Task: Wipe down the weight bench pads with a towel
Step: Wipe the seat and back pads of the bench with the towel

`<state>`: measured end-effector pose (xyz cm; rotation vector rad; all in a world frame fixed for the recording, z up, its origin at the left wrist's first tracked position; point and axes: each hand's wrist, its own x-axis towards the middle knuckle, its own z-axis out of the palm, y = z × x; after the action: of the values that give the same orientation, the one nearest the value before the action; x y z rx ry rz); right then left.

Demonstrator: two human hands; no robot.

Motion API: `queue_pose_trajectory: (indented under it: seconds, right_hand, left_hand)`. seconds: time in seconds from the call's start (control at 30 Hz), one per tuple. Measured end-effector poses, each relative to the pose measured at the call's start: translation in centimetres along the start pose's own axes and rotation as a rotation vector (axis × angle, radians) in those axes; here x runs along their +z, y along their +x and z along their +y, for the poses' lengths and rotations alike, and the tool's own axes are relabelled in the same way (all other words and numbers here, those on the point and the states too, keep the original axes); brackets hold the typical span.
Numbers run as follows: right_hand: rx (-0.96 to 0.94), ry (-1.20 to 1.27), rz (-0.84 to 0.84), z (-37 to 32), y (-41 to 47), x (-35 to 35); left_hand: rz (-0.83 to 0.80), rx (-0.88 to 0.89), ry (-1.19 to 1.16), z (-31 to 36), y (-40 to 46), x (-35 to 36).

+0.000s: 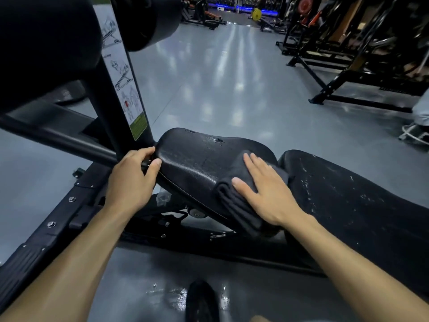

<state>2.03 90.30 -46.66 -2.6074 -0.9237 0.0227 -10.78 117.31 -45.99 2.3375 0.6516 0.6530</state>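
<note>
Floor (222,84): grey, glossy; I see racks far right.
Left hand (130,180): fingers clamped on seat pad (192,159) left edge.
Right hand (267,194): fingers flat, together, pressing folded dark towel (234,205) onto the bench seat pad.

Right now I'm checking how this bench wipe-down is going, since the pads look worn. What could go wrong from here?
1. The towel hangs partly over the near edge of the seat pad; under the flat right hand it may slide off.
2. Wet streaks sit near the seat's far edge, beyond the towel, and could get missed.
3. The back pad has cracked, flaking spots that may snag the cloth.
</note>
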Motion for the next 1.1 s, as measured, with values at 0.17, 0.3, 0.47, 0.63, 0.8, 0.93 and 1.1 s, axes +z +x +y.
queue_pose_trajectory:
  seconds: [0.17, 0.3, 0.47, 0.63, 0.8, 0.93, 1.1]
  right_hand:
    - [0.212, 0.023, -0.022, 4.8, 5.1, -0.4]
    - [0.199, -0.077, -0.013, 1.7, 12.1, 0.2]
    - [-0.085, -0.050, -0.091, -8.2, 15.6, 1.8]
    - [-0.292, -0.002, -0.038, -4.7, 6.4, 1.1]
    - [-0.091, -0.045, -0.061, -1.1, 10.4, -0.1]
    - [-0.013, -0.072, -0.121, -7.8, 17.0, 1.4]
    - [-0.260, -0.025, -0.056, -12.8, 16.1, 2.6]
  left_hand:
    - [0.004, 0.048, -0.007, -0.9, 0.9, 0.1]
    - [-0.002, 0.066, -0.029, -1.3, 1.3, -0.3]
    - [-0.054, 0.098, 0.004, -1.9, 1.7, -1.1]
    - [-0.108, 0.114, 0.013, -2.4, 2.1, -1.4]
    - [-0.095, 0.107, 0.014, -2.1, 1.9, -1.0]
    - [-0.067, 0.097, 0.027, -2.1, 1.6, -0.7]
    - [-0.042, 0.075, 0.037, -2.1, 1.3, -0.7]
